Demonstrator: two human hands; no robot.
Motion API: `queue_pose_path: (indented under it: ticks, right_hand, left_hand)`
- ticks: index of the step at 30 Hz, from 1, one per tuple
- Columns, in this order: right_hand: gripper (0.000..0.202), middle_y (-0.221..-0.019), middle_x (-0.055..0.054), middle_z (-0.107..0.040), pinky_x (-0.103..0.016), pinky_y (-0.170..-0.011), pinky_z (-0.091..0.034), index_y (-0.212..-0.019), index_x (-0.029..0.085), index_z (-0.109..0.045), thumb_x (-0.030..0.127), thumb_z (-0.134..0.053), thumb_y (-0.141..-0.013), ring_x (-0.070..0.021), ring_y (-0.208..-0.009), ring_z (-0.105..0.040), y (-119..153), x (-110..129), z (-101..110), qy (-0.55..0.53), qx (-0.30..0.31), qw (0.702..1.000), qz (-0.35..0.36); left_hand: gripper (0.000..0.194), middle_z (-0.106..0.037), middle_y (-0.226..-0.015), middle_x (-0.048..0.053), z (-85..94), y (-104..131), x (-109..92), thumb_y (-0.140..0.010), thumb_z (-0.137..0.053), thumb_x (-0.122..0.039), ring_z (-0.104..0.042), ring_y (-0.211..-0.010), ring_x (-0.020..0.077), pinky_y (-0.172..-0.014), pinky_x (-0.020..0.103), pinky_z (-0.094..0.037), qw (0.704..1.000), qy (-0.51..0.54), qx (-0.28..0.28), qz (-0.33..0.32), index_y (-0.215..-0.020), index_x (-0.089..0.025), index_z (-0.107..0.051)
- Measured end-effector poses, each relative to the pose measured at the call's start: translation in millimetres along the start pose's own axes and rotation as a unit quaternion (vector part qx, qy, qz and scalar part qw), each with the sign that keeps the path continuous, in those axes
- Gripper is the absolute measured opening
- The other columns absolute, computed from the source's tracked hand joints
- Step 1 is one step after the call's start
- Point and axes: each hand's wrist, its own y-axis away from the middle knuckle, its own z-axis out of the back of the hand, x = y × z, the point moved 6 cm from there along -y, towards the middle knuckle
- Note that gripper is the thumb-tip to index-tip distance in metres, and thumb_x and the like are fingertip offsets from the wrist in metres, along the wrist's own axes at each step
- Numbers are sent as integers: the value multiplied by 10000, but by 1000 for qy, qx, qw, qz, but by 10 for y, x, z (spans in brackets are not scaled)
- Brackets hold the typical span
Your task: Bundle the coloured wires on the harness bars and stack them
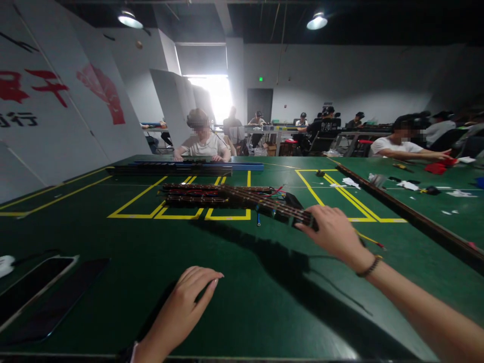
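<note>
My right hand (330, 229) is closed around the near end of a long dark strip (270, 200) with rows of small light spots. The strip is raised and slants away to the left, casting a shadow on the green table (242, 322). Its far end overlaps a bundle of similar dark strips (192, 200) lying on the table, with red and blue wires among them. A yellow wire with a red tip (372, 241) hangs out beyond my right wrist. My left hand (189, 292) rests palm down near the front edge, fingers stretched, holding nothing.
Yellow tape outlines (132, 217) mark the table. Two dark phone-like slabs (62, 297) lie at the left front. A long dark rail (408, 214) runs along the right. Blue and black bars (245, 166) lie at the far edge, before a seated person (206, 141). Scraps litter the right.
</note>
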Motion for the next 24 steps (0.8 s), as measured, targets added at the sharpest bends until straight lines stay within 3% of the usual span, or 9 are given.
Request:
queue_pose_path:
  ticks: [4, 7, 10, 14, 17, 19, 22, 24]
  right_hand:
    - [404, -896, -91, -626, -340, -751, -347, -922, 171, -540, 567, -488, -862, -231, -853, -557, -321, 857, -513, -62, 50, 995, 56]
    - [429, -934, -100, -626, -339, -778, -347, -947, 148, -547, 563, -469, -874, -228, -886, -555, -474, 1355, -846, -107, 78, 988, 81]
    - [440, -956, -106, -624, -357, -807, -350, -972, 133, -548, 557, -483, -869, -235, -908, -552, -574, 1724, -1080, -135, 83, 983, 94]
    - [461, -979, -121, -616, -380, -824, -356, -983, 120, -556, 557, -442, -891, -247, -927, -544, -649, 2033, -1262, -155, 90, 979, 101]
    - [493, -1018, -134, -599, -393, -857, -353, -997, 110, -567, 575, -459, -876, -265, -971, -523, -661, 2085, -1260, -162, 84, 976, 117]
    - [525, -1064, -137, -577, -405, -903, -335, -1058, 114, -560, 587, -529, -830, -276, -1012, -499, -654, 1972, -1179, -177, 63, 976, 115]
    - [526, -1097, -114, -557, -406, -948, -311, -1169, 162, -524, 537, -595, -807, -255, -1041, -487, -605, 1618, -1040, -226, 49, 966, 112]
    - [525, -1109, -102, -553, -401, -949, -316, -1199, 181, -516, 505, -619, -799, -243, -1054, -489, -539, 1313, -1014, -259, 72, 958, 101]
  left_hand:
    - [238, -656, -975, 34, -80, -48, -340, -926, -418, -279, -592, -959, 155, -852, 303, -510, 998, 58, -6, -14, -999, -261, -644]
    - [223, -652, -955, 40, -117, -91, -575, -925, -422, -221, -582, -950, 146, -860, 295, -486, 995, 87, -3, -38, -993, -218, -634]
    - [201, -655, -924, 28, -121, -159, -776, -917, -436, -185, -583, -914, 128, -825, 260, -471, 991, 117, 6, -61, -974, -203, -627]
    - [185, -669, -888, 16, -71, -290, -1150, -907, -451, -170, -588, -852, 122, -794, 257, -442, 982, 144, -5, -124, -957, -191, -627]
    - [192, -673, -858, 15, -40, -392, -1472, -913, -436, -180, -582, -820, 121, -800, 269, -416, 971, 142, -5, -190, -962, -180, -621]
    - [207, -653, -768, 20, -68, -462, -1612, -917, -420, -198, -568, -749, 125, -735, 271, -398, 973, 94, 22, -211, -861, -166, -617]
    - [243, -621, -704, 27, -173, -554, -1658, -915, -418, -247, -546, -668, 139, -637, 283, -351, 973, 25, 87, -212, -765, -161, -589]
    - [267, -615, -687, 35, -258, -619, -1597, -913, -422, -289, -546, -637, 149, -592, 285, -320, 973, 11, 124, -193, -752, -160, -592]
